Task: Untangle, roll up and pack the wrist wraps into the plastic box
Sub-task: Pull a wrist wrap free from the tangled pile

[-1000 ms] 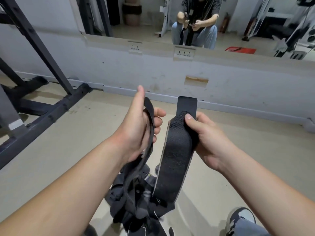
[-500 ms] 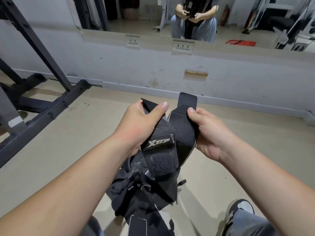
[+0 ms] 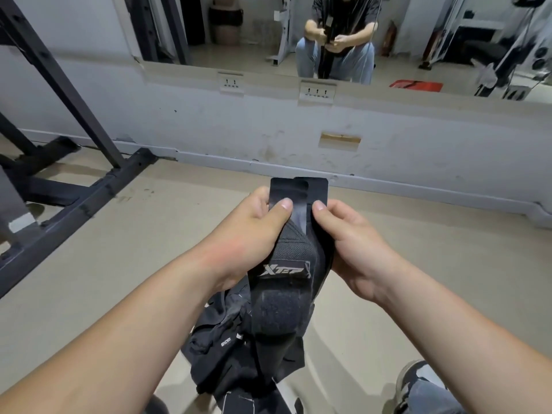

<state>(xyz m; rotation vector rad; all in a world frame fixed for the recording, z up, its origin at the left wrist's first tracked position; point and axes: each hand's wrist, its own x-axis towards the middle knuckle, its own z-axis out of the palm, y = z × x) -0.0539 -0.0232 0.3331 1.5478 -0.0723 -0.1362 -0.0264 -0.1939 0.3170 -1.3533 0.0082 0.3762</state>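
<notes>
1. Two black tab ends (image 3: 298, 188) are now laid one over the other at the top of the wrist wraps (image 3: 283, 264). A second ago the wraps were held apart, one in each hand. Half a second ago the logo-bearing one had only been brought alongside the other.
2. From this matching of the ends, the pair is judged to be largely drawn free, so that rolling from the top could be begun. The lower lengths hang down to the dark heap (image 3: 236, 363) on the floor (image 3: 143, 243), and whether they are clear of it cannot be told. Untangling is therefore not taken as finished.
3. The left hand (image 3: 254, 225) is closed on the overlapped ends. Its thumb is pressed on the near face, and its fingers are hidden behind.
4. The right hand (image 3: 355, 243) grips the same wraps from their right edge, with its thumb set just beside the left thumb.
5. Both forearms are stretched forward and converge. The hands are held close together above the floor, thumbs towards the camera.
6. The plastic box is not seen in the view, so nothing can be counted as packed.
</notes>
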